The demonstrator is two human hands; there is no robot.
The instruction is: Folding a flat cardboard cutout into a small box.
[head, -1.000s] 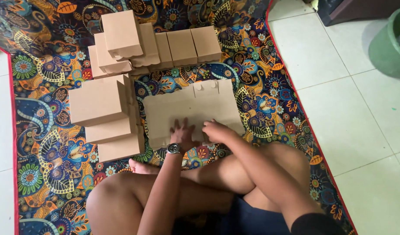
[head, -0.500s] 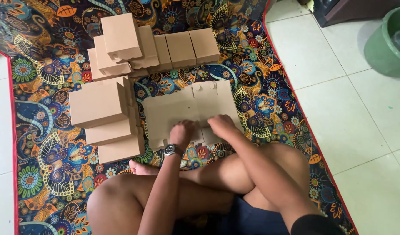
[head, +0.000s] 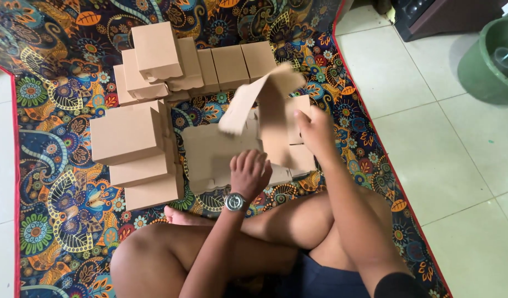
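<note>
Left hand [head: 249,172] presses flat cardboard sheets [head: 218,154]; right hand [head: 316,131] grips a lifted cardboard sheet [head: 268,105].

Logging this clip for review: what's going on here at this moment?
A person sits cross-legged on a patterned mat, working with flat brown cardboard. The right hand lifts a cardboard sheet up off the flat stack; it is blurred, so its exact shape is unclear. The left hand, with a wristwatch, presses down on the stack's near edge. Folded cardboard boxes are piled to the left and behind. A green bucket stands on the tiled floor.
</note>
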